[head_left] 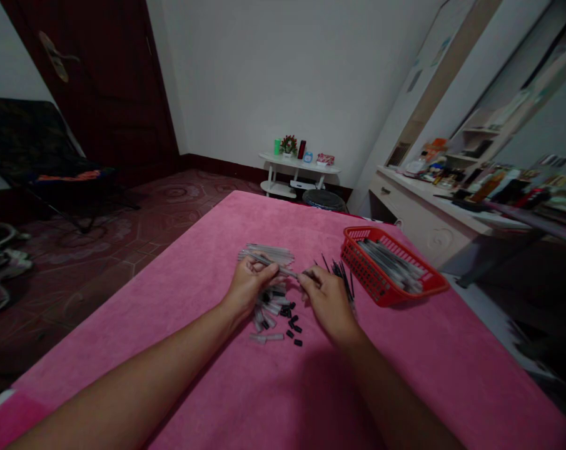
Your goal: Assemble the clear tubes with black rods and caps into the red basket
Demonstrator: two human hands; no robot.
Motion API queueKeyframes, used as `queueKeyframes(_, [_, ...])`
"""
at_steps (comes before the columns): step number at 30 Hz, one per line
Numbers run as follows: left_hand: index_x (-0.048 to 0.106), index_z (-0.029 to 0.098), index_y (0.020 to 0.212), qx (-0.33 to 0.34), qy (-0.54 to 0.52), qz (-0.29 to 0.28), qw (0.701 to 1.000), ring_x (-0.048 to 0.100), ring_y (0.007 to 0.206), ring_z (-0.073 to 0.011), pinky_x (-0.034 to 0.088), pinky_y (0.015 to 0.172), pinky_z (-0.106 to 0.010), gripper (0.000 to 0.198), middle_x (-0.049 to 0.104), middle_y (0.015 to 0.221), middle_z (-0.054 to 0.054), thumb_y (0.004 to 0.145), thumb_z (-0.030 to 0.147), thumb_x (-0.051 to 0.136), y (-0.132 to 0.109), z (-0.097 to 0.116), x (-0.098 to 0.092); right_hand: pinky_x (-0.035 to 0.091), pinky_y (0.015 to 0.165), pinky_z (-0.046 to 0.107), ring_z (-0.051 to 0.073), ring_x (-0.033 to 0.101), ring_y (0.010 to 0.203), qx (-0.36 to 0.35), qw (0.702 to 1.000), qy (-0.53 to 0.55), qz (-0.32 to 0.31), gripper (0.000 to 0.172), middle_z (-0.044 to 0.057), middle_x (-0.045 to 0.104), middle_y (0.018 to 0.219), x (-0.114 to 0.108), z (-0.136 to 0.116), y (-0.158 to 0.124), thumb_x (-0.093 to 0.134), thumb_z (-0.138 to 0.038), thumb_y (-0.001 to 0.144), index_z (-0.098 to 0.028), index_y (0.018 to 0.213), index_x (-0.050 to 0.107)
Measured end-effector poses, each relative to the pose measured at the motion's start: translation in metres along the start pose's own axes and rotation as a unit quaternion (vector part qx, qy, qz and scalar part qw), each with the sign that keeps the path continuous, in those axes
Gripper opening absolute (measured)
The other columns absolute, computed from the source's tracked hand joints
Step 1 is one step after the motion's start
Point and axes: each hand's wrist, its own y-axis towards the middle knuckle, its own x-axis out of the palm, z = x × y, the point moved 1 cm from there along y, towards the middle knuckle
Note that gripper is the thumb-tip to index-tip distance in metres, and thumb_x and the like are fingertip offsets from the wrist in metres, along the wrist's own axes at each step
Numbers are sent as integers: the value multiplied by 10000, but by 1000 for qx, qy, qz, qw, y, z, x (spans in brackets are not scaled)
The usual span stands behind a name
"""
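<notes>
My left hand [249, 289] pinches a thin, greyish see-through pen barrel [288, 272] between thumb and fingers. The fingers of my right hand [330, 301] close on the barrel's other end, so it spans level between both hands. Behind my left hand lies a bundle of clear pen barrels [276, 252]. Below the held barrel, clear pen caps [269, 320] form a loose heap, with small black plugs [293, 320] scattered on its right. Dark thin pen refills [339, 272] lie just beyond my right hand, which partly covers them.
A red plastic basket [363, 285] stands to the right, holding many greyish pens [393, 265]. Everything rests on a pink cloth-covered table [179, 312]. Farther off are a cluttered dresser [423, 206], a low white shelf [298, 164], and a folding chair [39, 144] at left.
</notes>
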Motion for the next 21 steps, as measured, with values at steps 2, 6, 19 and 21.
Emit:
queueKeyframes(2, [531, 144, 862, -2, 2, 8, 1000, 682, 683, -147, 577, 681, -271, 368, 690, 766, -21, 637, 264, 798, 0, 1, 0, 389, 493, 238, 131, 520, 492, 14, 1000, -8, -9, 374, -6, 563, 561, 1, 1, -1, 410, -428, 904, -195, 646, 549])
queueKeyframes(6, [529, 140, 834, -5, 3, 20, 1000, 683, 678, -148, 574, 665, -254, 380, 691, 752, -25, 612, 259, 813, 0, 3, 1, 414, 508, 236, 130, 547, 517, 16, 1000, 21, -6, 260, -17, 592, 617, 2, 2, 0, 483, -412, 870, -198, 747, 562])
queueKeyframes(19, [502, 155, 861, -3, 8, 9, 1000, 687, 679, -158, 574, 663, -268, 417, 683, 755, -16, 608, 264, 815, 0, 1, 0, 408, 447, 219, 111, 514, 452, 57, 993, 96, -44, 329, -24, 551, 552, 3, -6, 0, 457, -434, 871, -186, 664, 517])
queueKeyframes(21, [499, 154, 861, -6, 9, 8, 1000, 686, 672, -155, 573, 660, -265, 410, 680, 746, -14, 617, 263, 810, 0, 2, 0, 390, 428, 214, 105, 495, 428, 69, 991, 100, -55, 386, -21, 543, 534, 3, -5, 0, 411, -459, 891, -182, 642, 510])
